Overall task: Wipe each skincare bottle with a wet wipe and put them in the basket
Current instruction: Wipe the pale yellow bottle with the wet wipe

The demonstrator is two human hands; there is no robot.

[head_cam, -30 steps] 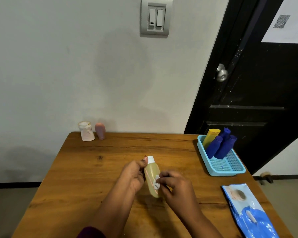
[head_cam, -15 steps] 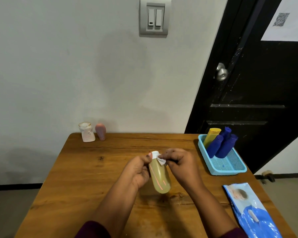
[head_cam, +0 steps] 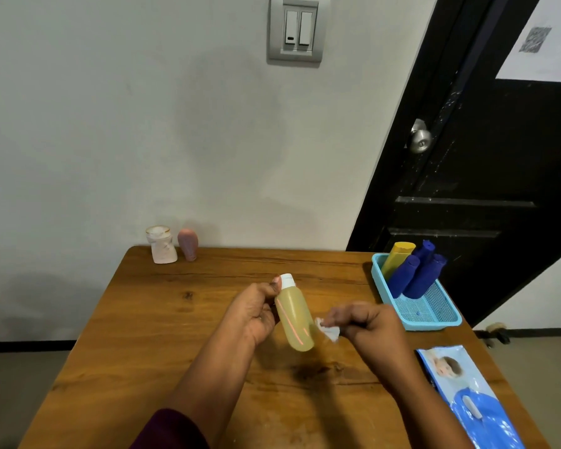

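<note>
The yellow bottle (head_cam: 293,314) is translucent, filled with pale amber liquid, with a white cap (head_cam: 287,281) and a thin pink line down its side. It is held above the middle of the counter (head_cam: 175,335), tilted, with the cap pointing away from the person and the base toward them. The left hand (head_cam: 253,314) grips it around the upper part, thumb up by the cap. The right hand (head_cam: 366,325) is just beside the bottle's lower end, fingers curled and pinching a crumpled white wet wipe (head_cam: 329,332) (whether the wipe touches the bottle I cannot tell).

At the far left corner of the counter a white bottle (head_cam: 162,246) and a pink bottle (head_cam: 187,244) stand side by side near the wall, well apart from the hands. A blue pack of wipes (head_cam: 467,400) lies at the near right edge.

The light-blue mesh basket (head_cam: 434,319) sits at the right edge, near the black door (head_cam: 499,189). In it a yellow tube (head_cam: 397,259) and three dark blue bottles (head_cam: 405,275) lean together, crowded at its far end.
</note>
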